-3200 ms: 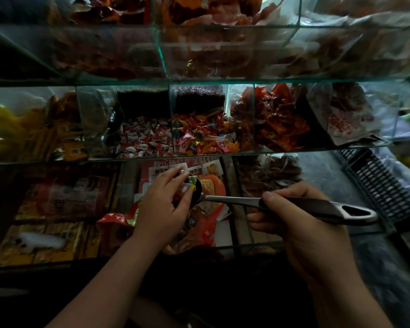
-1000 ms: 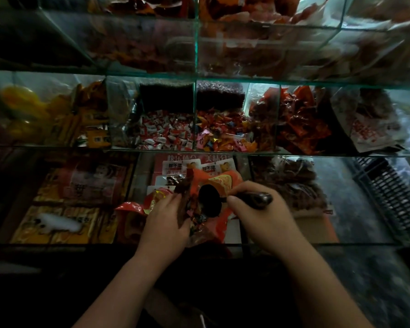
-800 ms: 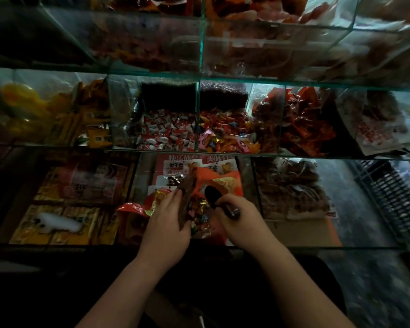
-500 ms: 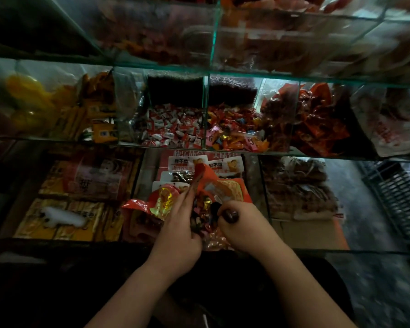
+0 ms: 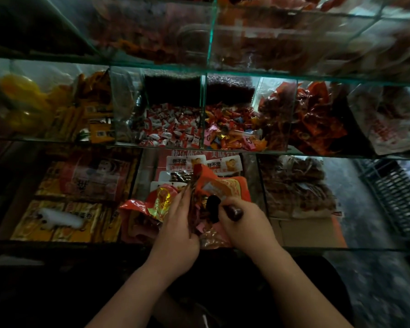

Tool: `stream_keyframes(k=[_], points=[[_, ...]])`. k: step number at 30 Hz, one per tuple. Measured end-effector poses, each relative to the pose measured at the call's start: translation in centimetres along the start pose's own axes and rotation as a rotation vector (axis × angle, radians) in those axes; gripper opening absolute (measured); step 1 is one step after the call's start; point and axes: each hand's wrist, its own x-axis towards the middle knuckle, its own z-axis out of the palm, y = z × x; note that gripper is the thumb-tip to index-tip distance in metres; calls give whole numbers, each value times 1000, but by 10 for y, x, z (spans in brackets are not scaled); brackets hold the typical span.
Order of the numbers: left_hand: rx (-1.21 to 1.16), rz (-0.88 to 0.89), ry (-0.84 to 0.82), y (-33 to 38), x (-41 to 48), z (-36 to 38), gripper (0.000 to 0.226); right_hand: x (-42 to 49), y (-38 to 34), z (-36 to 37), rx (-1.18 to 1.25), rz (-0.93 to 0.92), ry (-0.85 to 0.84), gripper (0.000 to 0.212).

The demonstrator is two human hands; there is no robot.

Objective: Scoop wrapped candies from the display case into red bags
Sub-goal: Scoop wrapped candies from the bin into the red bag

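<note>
— Scoop (image 5: 212, 207) first: three seconds ago it lay level above the bag, handle out to the right. Now it stands steeply, bowl down in the bag's mouth, and the right hand has come in close with it.

— And the big things around it?

— Glass display case (image 5: 208, 41), stepped in tiers. The middle tier has two small compartments side by side: red-and-white wrapped candies (image 5: 173, 126) on the left, mixed candies (image 5: 230, 131) in bright colours on the right. Orange-red packets (image 5: 317, 119) fill the next compartment over. A cardboard box (image 5: 305, 230) sits under the lowest glass at the right.

— Where is the bag?

— The red bag (image 5: 223, 185) stands on the lowest glass, in front of the two candy compartments, mouth upward, between the hands. A second bag (image 5: 149, 205), red with gold print, lies crumpled just beside it on the left.

— The hands?

— Right hand (image 5: 246, 228): its grip is clamped round the scoop's handle, whose dark end pokes out above the fist. Left hand (image 5: 178, 228): the fingers (image 5: 184, 197) lie long against the bag's left wall. The thumb is hidden, so I cannot tell whether that grip pinches the wall or only props it.

— Anything inside?

— A few bright wrappers (image 5: 199, 207) show beside the bowl; it is too dim to say more.
</note>
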Motion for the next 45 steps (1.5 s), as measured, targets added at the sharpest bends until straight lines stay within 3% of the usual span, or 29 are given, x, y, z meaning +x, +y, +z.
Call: stream_keyframes(k=[2,4,11,14,18,20,23,26,31,38,42,45], points=[[2,0,7,-1,0,1,96,-2,2,1,-230,-95,-17,11],[1,-3,12,-1,0,1,97,-1,1,1,-280,-92,-46,15],[-19,-23,10,1,0,2,96,24,0,-6,354,256,78,36],[-27,-30,6,1,1,-1,99,21,7,-8,489,285,128,39],[-22,-19,9,1,2,-1,102,6,9,4,357,200,87,18],[-14,-27,-1,1,1,0,104,0,9,9,136,62,43,8],[-11,-41,-10,2,0,0,106,-1,15,13,-100,-131,-48,12],[-13,-54,-13,1,-1,0,105,7,16,10,117,-43,-103,12],[-31,-55,-27,3,1,2,103,25,20,6,385,227,-18,24],[-29,-80,-16,0,1,1,101,12,19,-19,483,158,52,17],[-7,-30,-11,4,1,4,99,10,18,-10,353,210,-39,19],[-25,-48,4,3,0,1,100,7,19,-20,550,266,63,15]])
